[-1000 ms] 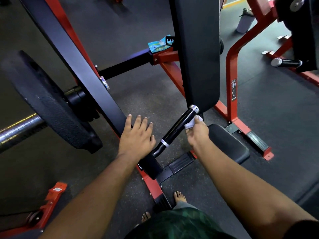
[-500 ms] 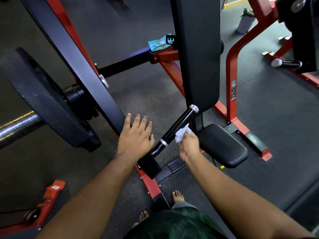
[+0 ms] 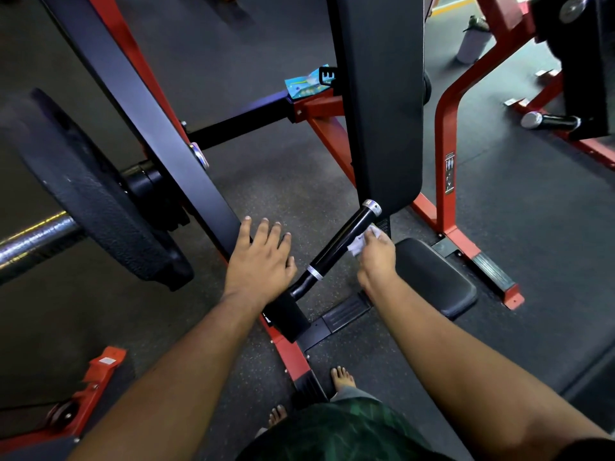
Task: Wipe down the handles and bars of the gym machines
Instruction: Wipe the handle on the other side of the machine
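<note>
Right hand [image 3: 376,257] slid its white wipe [image 3: 362,239] back up the handle [image 3: 342,242].

Dark speckled rubber floor [image 3: 293,194] – white bottle [image 3: 472,41] far right.

We count two hands: a left hand [image 3: 263,261] and a right hand [image 3: 376,257]. One white wipe [image 3: 362,241]. Two black grip handles: one at centre frame [image 3: 342,244], one at the right edge [image 3: 552,121]. One weight plate [image 3: 90,194] at left. One seat pad [image 3: 436,277]. One back pad [image 3: 382,94]. One bottle [image 3: 472,41] at upper right. One blue-green packet [image 3: 304,83] at upper centre. Two bare feet [image 3: 342,377] at the lower edge.
</note>
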{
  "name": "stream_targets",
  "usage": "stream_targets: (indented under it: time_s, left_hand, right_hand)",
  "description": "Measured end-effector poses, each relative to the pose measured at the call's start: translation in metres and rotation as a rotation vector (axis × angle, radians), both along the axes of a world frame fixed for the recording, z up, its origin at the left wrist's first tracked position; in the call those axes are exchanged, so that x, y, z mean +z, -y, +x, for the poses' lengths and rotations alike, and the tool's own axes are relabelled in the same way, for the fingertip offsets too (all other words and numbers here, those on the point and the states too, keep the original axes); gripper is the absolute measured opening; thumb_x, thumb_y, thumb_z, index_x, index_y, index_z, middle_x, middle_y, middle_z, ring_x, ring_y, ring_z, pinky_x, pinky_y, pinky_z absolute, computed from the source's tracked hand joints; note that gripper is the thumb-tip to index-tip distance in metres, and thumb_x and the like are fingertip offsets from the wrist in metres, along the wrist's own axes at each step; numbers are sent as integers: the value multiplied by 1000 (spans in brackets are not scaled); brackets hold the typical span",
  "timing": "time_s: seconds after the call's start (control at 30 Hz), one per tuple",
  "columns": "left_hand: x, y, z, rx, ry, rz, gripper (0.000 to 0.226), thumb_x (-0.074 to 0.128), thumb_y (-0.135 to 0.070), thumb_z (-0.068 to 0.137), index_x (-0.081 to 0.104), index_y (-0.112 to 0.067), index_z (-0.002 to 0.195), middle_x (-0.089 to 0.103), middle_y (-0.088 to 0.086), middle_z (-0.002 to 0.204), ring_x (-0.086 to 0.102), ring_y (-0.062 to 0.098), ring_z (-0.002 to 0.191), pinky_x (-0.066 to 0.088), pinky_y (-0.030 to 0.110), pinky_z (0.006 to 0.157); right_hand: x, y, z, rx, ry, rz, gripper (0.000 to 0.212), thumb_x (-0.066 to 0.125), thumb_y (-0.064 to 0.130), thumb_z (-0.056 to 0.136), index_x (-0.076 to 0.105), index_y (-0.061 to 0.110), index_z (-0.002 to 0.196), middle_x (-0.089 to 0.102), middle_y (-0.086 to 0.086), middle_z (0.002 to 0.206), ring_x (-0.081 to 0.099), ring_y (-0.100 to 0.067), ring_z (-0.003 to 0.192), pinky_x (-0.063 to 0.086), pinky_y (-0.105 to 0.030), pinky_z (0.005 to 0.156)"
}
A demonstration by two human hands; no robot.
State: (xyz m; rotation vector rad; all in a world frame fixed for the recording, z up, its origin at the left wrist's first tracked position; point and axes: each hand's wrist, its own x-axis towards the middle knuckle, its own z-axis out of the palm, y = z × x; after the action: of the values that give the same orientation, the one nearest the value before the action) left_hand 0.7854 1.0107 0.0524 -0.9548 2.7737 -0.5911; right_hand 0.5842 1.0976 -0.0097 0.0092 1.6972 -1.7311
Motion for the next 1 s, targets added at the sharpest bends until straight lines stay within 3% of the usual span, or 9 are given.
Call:
stream_targets:
  time_s: [0.17,0.23,0.33,0.47,0.57,0.67,0.73,0.83,1.0]
  left_hand:
    - [0,0,0,10,5,-3,60,31,-48,102,51,-19,150,48,8,155,37,31,146,11,58,122]
    - [0,1,0,13,-1,4,59,33,-48,101,52,-19,149,49,8,155,38,31,146,12,59,122]
    - [-1,0,-2,14,2,11,60,33,-49,100,51,-20,150,48,7,155,37,30,146,11,58,122]
    - [-1,1,-1,11,7,4,60,32,-48,101,51,-19,150,49,7,155,38,30,146,11,58,122]
    - [-3,1,0,5,-8,2,59,32,-47,101,56,-18,146,52,8,153,41,31,144,14,58,122]
    - [-2,0,-1,5,4,7,59,31,-48,101,54,-18,148,50,9,154,40,31,145,13,58,122]
    - [-1,0,-1,6,10,9,60,30,-48,102,51,-19,150,48,8,156,37,31,146,12,59,122]
    - [-1,0,0,9,3,5,60,32,-48,101,52,-19,149,49,8,156,38,31,146,12,59,122]
    - [-2,1,0,8,5,15,61,31,-49,102,49,-19,151,46,9,157,36,31,147,11,59,123]
  right_hand:
    - [-9,-15,41,34,122,80,25,47,13,108,68,16,95,69,-2,72,64,-12,76,44,-37,100]
    - [-20,-27,61,124,124,92,20,50,15,107,69,9,111,73,-7,85,65,-13,75,52,-33,89]
    - [-31,-48,75,407,23,143,29,49,16,108,72,6,93,69,-16,77,60,-20,60,50,-27,62]
    - [-25,-44,31,221,-134,255,23,50,20,106,73,18,104,77,-6,95,74,-32,93,59,-44,82]
    - [4,-23,-9,13,-578,327,31,46,16,104,68,21,126,67,9,105,64,-15,96,50,-31,86]
    - [11,-5,-11,338,-1065,327,42,41,-4,97,58,14,131,54,-3,124,59,-23,108,47,-33,85]
    - [-12,-5,-1,603,-1298,406,62,46,-18,81,56,8,137,44,-9,150,41,-34,142,38,-47,115]
    - [-34,-18,23,742,-1329,363,70,52,-23,77,55,4,142,41,-14,158,20,-29,154,10,-48,127]
    - [-31,-41,37,1026,-1494,54,51,44,-6,89,61,6,136,54,-13,148,40,-27,145,27,-46,123]
